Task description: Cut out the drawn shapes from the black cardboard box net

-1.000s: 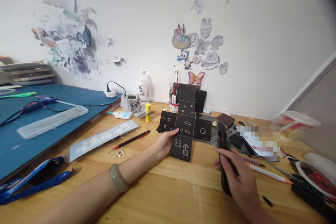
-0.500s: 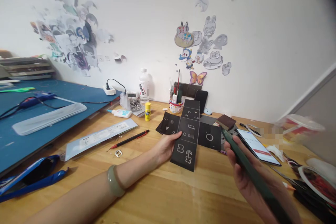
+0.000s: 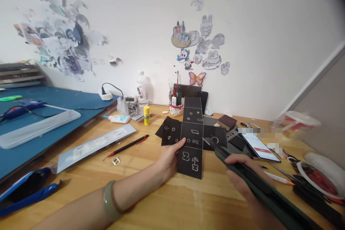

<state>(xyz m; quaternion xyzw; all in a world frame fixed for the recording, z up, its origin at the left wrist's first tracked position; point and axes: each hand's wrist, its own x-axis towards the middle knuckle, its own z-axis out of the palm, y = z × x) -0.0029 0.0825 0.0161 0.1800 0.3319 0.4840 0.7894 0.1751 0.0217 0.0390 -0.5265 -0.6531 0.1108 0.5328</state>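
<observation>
Spread across foreground: wooden counter (image 3: 153, 201). Left of it, blue surface (image 3: 88, 97). Mid-counter: black cross-shaped card (image 3: 192, 129), marked with white outline shapes; cannot tell whether flat or slightly raised. Held at its left side by left grip (image 3: 169, 160), narrow, thumb on the front. Reaching in view over the card's right flap: green knife (image 3: 265, 194), tip toward central panel; cannot tell if touching. Wrapped round the knife body: right grip (image 3: 249, 192). Right of card: phone (image 3: 257, 145), screen lit. Left: black-and-red pencil (image 3: 126, 146), slantwise. Beyond it: yellow glue stick (image 3: 146, 116), upright. Near pencil: metal ring tab (image 3: 116, 161).
</observation>
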